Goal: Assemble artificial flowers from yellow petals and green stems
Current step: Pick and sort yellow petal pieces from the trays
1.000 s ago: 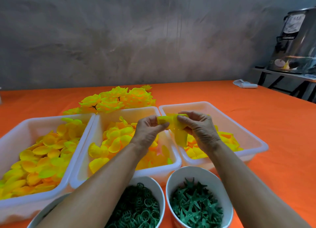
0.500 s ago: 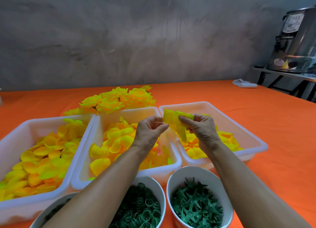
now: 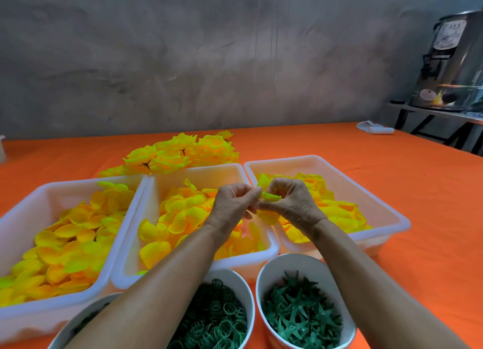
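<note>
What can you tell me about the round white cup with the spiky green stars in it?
The white cup is round and looks like paper or thin plastic. It stands upright on the orange tablecloth, nearest the camera, under the person's right forearm. It is heaped with dark green star pieces, flat and spiky, that look like plastic. A second white cup, holding green rings, stands just to its left; whether they touch cannot be told. A white tray of yellow petals sits just behind it. No hand touches it.
</note>
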The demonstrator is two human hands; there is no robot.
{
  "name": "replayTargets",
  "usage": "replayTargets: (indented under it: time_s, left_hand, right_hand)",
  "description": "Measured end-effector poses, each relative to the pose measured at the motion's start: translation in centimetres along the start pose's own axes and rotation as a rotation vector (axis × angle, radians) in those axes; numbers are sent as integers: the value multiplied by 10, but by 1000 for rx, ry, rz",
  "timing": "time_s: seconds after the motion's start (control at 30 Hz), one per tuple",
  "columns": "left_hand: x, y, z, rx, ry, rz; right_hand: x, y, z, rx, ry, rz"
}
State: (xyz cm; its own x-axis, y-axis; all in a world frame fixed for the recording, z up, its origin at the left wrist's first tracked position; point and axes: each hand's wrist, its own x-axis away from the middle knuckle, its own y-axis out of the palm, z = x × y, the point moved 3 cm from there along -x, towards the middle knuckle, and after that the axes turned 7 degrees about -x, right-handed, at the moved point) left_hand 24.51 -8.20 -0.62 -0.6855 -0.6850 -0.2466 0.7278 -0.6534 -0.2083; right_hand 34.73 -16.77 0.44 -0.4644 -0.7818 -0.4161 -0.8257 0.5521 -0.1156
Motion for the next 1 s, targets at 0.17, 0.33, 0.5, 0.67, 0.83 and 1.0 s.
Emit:
replayTargets:
  time_s: [0.17, 0.33, 0.5, 0.67, 0.83, 1.0]
  left_hand:
    - [1, -1, 1, 74, -39, 6]
    - [0, 0, 0, 74, -52, 1]
    - [-2, -2, -2, 154, -86, 22]
    - [-1, -3, -2, 184, -53, 53]
    - [-2, -6, -2, 185, -59, 94]
    - [-3, -7, -2, 164, -46, 95]
  right_hand:
    - [1, -1, 3, -64, 60, -57]
    - [2, -1, 3, -67, 83, -89]
    - [2, -4, 4, -160, 136, -22]
    - [1, -14, 5, -161, 140, 227]
    - [2, -24, 8, -124, 130, 436]
    - [2, -31, 8, -145, 117, 570]
